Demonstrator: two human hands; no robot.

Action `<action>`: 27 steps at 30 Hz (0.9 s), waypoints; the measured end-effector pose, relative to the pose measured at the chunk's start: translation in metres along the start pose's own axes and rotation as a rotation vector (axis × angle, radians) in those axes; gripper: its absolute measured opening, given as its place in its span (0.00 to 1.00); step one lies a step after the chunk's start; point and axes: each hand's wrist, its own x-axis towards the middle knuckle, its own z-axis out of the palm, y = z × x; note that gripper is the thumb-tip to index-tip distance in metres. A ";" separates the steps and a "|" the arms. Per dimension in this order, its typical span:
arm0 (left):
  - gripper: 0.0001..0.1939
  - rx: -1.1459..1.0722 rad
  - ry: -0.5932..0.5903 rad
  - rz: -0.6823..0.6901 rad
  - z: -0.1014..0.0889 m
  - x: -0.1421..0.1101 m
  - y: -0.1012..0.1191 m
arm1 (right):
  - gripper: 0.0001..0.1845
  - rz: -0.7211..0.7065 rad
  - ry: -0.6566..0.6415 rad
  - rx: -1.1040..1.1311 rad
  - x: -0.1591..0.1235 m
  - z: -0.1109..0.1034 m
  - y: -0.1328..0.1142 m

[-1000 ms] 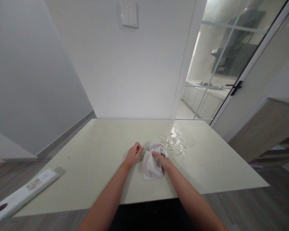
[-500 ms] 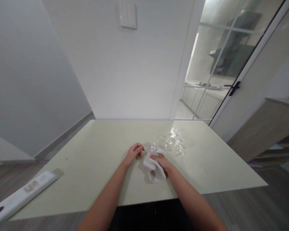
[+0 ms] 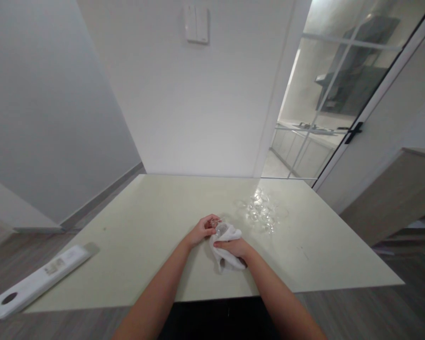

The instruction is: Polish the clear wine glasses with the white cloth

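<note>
A white cloth (image 3: 228, 262) is bunched in my right hand (image 3: 235, 247), its folds hanging down over the tabletop. A clear, rounded, see-through piece (image 3: 221, 229) pokes out of the cloth's top left; its lower part is hidden in the folds. My left hand (image 3: 204, 229) has its fingers curled round the left end of this piece, with the thumb close to the cloth. To the right of both hands lies a cluster of similar clear, shiny pieces (image 3: 261, 211); their exact kind is hard to make out.
The pale table (image 3: 156, 212) reaches back to a white wall. A long white power strip (image 3: 44, 276) lies at its left front corner. Behind on the right stands a glass-paned door (image 3: 318, 111) with a black handle, beside a wooden shelf unit (image 3: 393, 198).
My left hand has moved right and taken hold of the clear piece. My right hand has turned and gathered the cloth around it. The view has shifted slightly left.
</note>
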 end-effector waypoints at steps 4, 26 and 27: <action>0.30 0.038 -0.011 -0.032 -0.005 0.001 -0.005 | 0.17 -0.004 -0.013 0.013 0.001 -0.001 0.004; 0.31 -0.121 0.081 0.031 -0.008 0.003 -0.007 | 0.22 0.102 0.004 -0.011 0.002 -0.004 -0.013; 0.31 -0.127 0.071 0.036 -0.008 0.002 -0.006 | 0.22 0.094 0.004 -0.003 0.002 -0.004 -0.013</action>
